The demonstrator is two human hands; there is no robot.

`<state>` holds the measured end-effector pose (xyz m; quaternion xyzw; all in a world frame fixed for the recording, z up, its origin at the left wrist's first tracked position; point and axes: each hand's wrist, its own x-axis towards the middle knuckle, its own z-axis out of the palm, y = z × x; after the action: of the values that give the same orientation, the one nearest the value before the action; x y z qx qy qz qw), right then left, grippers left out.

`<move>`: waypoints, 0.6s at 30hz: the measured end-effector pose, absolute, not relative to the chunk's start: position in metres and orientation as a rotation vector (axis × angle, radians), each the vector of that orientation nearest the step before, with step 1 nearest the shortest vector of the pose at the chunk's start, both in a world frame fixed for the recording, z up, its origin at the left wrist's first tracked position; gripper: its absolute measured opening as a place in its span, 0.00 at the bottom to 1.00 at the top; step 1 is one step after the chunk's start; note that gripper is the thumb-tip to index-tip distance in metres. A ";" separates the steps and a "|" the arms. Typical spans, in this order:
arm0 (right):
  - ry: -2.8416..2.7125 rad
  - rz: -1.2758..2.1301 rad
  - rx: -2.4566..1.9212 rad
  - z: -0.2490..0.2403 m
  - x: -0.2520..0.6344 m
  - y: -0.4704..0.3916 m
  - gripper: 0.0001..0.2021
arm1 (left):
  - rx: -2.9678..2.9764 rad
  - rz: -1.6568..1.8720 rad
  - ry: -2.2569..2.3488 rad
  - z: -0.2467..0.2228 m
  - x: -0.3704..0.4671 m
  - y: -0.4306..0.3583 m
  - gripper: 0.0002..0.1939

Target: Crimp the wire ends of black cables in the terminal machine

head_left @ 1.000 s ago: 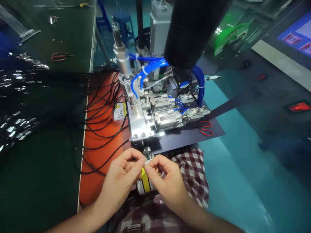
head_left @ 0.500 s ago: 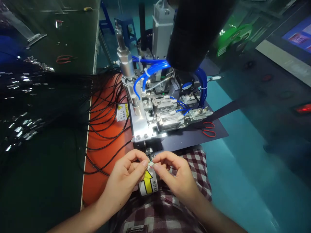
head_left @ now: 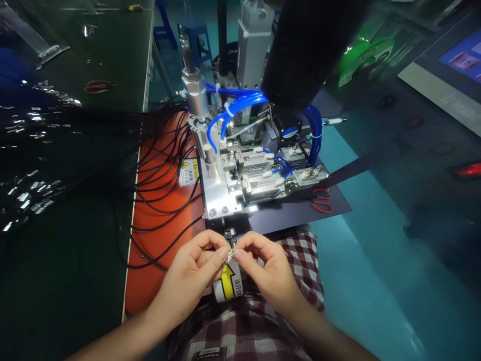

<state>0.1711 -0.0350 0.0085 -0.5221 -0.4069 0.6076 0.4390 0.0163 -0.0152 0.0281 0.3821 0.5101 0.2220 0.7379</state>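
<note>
Low in the middle of the head view, my left hand (head_left: 201, 263) and my right hand (head_left: 268, 265) meet almost fingertip to fingertip. Between them shows a tiny piece of thin green and whitish wires (head_left: 230, 253). Thumb and forefinger of my left hand are closed on its left side. My right hand pinches the other side the same way. Most of the piece is hidden by the fingertips. Just below them lies a white label with a yellow arrow (head_left: 227, 283), on the front of the machine (head_left: 225, 195).
Blue air tubes (head_left: 244, 103) arch over the machine. Black cables (head_left: 161, 200) cross the orange-red surface (head_left: 150, 250) at left. Red-handled scissors or pliers (head_left: 322, 201) lie on the dark plate at right; red-handled pliers (head_left: 98, 86) rest on the dark left table. A black cylinder (head_left: 308, 55) hangs overhead.
My right hand has shifted slightly left, bringing its fingertips closer to my left hand's. Less of the small wire piece shows between them. Both hands keep their pinch.
</note>
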 end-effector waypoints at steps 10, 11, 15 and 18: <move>-0.763 1.709 -1.117 0.005 0.166 -0.038 0.08 | 0.836 0.518 1.066 0.028 0.018 -0.015 0.11; -0.751 1.713 -1.107 0.005 0.166 -0.039 0.08 | 0.868 0.535 1.085 0.029 0.020 -0.016 0.11; -0.766 1.672 -1.113 0.007 0.166 -0.042 0.09 | 1.136 0.703 1.187 0.033 0.024 -0.019 0.05; -0.806 1.597 -1.150 0.008 0.165 -0.044 0.09 | 1.222 0.764 1.186 0.037 0.026 -0.020 0.03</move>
<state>0.1648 -0.0436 0.0079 -0.4725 -0.3312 0.6564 0.4859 0.0261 -0.0203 0.0365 0.5262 0.5104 0.3289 0.5953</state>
